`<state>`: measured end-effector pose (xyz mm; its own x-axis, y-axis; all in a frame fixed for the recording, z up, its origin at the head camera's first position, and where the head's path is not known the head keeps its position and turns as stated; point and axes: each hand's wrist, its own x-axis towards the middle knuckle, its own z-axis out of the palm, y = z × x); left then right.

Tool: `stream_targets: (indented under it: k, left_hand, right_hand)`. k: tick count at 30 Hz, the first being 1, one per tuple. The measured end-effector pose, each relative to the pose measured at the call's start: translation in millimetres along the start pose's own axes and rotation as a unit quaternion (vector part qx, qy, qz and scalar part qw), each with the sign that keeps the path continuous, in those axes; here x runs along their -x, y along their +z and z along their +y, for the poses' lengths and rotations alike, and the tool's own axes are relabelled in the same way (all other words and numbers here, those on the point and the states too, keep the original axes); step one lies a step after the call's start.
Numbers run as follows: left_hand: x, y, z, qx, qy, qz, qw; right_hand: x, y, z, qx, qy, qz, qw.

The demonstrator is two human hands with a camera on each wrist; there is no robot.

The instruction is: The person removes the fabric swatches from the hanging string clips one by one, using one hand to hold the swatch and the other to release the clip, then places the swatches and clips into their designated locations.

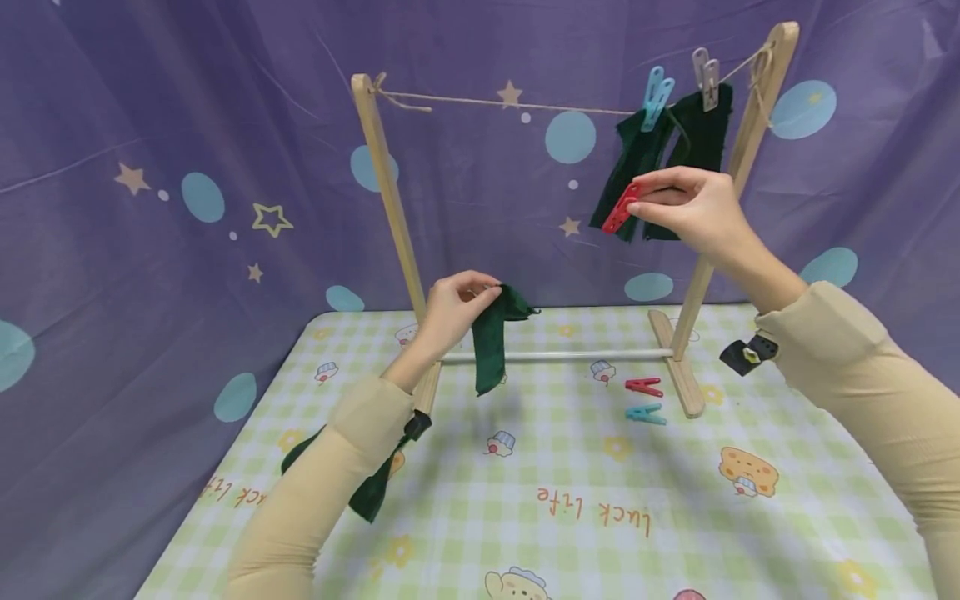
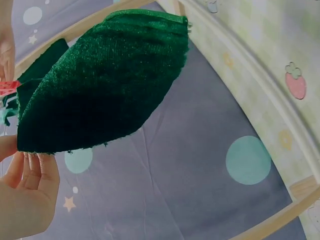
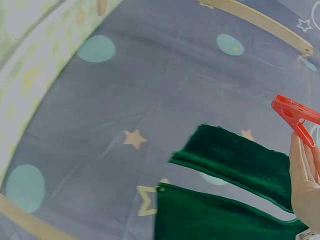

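My left hand (image 1: 459,308) pinches a dark green cloth (image 1: 490,342) by its top edge, and the cloth hangs down over the table in front of the rack. In the left wrist view the same green cloth (image 2: 110,85) spreads out from the fingertips. Between thumb and fingers my right hand (image 1: 693,204) grips a red clothespin (image 1: 621,210), held in front of two hanging green cloths. The right wrist view shows that red clothespin (image 3: 295,115) at the fingertips. Above, a blue clothespin (image 1: 656,100) and a grey clothespin (image 1: 707,79) clip the green cloths (image 1: 701,129) to the line.
A string (image 1: 510,102) runs between two wooden posts (image 1: 393,204), with a white bar (image 1: 562,356) low between them. On the checkered tablecloth (image 1: 570,467) lie a red clothespin (image 1: 643,386) and a blue one (image 1: 647,414). Another green cloth (image 1: 371,496) lies partly under the left forearm.
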<state>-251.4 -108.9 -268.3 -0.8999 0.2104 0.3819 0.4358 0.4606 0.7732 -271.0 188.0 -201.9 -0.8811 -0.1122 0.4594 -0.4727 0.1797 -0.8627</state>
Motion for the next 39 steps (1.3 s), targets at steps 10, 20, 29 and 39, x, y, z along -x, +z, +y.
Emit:
stream_targets:
  k: [10, 20, 29, 39]
  left_hand:
    - [20.2, -0.9, -16.2, 0.004, -0.015, -0.010, 0.9998]
    - [42.0, -2.7, -28.5, 0.013, -0.025, -0.010, 0.9995]
    - [63.6, -7.0, -13.9, 0.004, -0.040, -0.025, 0.9989]
    - [73.0, -5.6, -63.7, -0.006, -0.043, -0.041, 0.9982]
  right_hand:
    - [20.6, -0.9, 24.7, -0.001, 0.018, -0.027, 0.999]
    - [37.8, 0.4, 46.6, 0.042, 0.037, -0.058, 0.997]
    - [53.6, 4.3, 62.6, 0.080, 0.068, -0.088, 0.991]
    - [68.0, 4.7, 76.6, 0.029, 0.104, -0.116, 0.987]
